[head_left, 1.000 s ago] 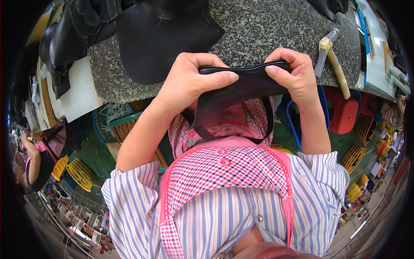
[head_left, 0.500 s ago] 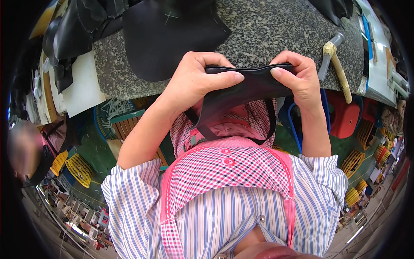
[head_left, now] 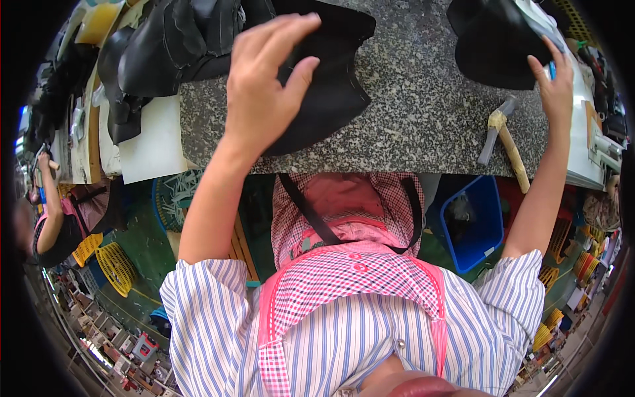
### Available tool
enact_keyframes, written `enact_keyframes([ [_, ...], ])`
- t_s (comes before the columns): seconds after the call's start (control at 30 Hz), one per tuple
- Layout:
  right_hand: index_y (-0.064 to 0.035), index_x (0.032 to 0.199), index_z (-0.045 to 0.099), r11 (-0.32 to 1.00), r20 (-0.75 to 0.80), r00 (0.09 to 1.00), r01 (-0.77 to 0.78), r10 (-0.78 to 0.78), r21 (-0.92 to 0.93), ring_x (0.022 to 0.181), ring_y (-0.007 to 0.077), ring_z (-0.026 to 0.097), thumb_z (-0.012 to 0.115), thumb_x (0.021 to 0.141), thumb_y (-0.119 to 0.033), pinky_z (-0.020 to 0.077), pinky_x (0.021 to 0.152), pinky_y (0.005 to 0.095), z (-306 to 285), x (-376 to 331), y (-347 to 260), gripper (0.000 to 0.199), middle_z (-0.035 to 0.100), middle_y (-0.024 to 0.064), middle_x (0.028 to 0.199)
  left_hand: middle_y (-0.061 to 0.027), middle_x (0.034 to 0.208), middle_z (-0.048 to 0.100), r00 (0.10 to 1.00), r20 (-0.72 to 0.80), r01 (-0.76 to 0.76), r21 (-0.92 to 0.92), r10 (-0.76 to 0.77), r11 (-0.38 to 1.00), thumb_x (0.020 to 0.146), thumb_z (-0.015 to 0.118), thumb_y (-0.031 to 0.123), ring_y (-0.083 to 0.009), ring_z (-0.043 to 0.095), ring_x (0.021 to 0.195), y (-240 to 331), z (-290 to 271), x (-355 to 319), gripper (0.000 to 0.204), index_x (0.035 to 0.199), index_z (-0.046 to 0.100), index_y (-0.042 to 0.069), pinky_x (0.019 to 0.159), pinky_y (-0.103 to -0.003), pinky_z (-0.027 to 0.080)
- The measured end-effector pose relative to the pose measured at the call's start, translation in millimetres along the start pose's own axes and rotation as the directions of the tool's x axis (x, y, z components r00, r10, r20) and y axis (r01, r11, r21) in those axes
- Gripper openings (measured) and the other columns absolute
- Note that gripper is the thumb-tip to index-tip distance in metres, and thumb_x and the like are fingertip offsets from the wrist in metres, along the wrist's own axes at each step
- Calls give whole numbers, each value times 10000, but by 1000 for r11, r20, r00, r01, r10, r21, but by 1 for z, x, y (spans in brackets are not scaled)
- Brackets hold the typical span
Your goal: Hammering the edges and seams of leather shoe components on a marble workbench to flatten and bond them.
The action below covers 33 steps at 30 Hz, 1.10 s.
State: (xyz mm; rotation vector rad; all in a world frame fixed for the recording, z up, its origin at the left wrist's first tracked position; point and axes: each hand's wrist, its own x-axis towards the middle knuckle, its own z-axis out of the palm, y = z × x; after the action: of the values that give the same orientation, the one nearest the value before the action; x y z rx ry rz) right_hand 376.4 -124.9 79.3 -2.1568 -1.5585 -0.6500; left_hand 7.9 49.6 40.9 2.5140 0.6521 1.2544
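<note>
My left hand (head_left: 268,83) is held over a large black leather-like piece (head_left: 324,106) on the speckled stone tabletop (head_left: 410,112). Its fingers are stretched out, the thumb stands apart, and nothing is in its grip. Far to the right, my right hand (head_left: 557,83) reaches along the table's right side with thumb and fingers apart. Its fingertips are beside the edge of another dark piece (head_left: 493,49); whether they touch it I cannot tell. A hammer (head_left: 506,135) with a pale wooden handle lies nearer me, left of my right forearm.
More black pieces (head_left: 155,59) are heaped at the far left, near a white sheet (head_left: 152,142). Below the table's front edge stand a blue bin (head_left: 466,225) and a basket of pale strips (head_left: 175,192). Another person's arm (head_left: 49,215) shows at the left.
Both hands held a folded black piece in front of me; it has left them. They have moved apart, left hand up and leftward, right hand far right. The view has shifted over the table.
</note>
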Motion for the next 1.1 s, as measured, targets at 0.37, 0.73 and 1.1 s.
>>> enact_keyframes([
  [0.37, -82, 1203, 519, 742, 298, 920, -12, -254, 670, 1115, 274, 481, 724, 674, -420, 371, 943, 371, 9, -33, -126, 660, 524, 114, 1185, -59, 633, 547, 929, 334, -56, -295, 158, 954, 615, 755, 38, -170, 547, 568, 41, -19, 22, 224, 694, 546, 10, 547, -244, 442],
  [0.73, -10, 1346, 264, -123, 696, 664, -742, -273, 659, 976, 156, 563, 698, 740, -99, 445, 846, 275, 3, -90, -165, 751, 580, 120, 1064, 13, 621, 549, 592, 645, 800, -394, -484, 453, 695, 731, 160, -46, 495, 575, 50, 5, -20, 218, 700, 563, 20, 521, -197, 401],
  [1.1, -124, 1033, 558, 518, 388, 919, -297, -74, 802, 858, 202, 594, 597, 643, 68, 452, 694, 275, 23, -96, -160, 436, 600, 70, 985, -22, 968, 582, 896, 229, -395, 17, 381, 918, 641, 585, 155, -216, 534, 958, 44, 16, -53, 165, 803, 605, 135, 793, -345, 401],
])
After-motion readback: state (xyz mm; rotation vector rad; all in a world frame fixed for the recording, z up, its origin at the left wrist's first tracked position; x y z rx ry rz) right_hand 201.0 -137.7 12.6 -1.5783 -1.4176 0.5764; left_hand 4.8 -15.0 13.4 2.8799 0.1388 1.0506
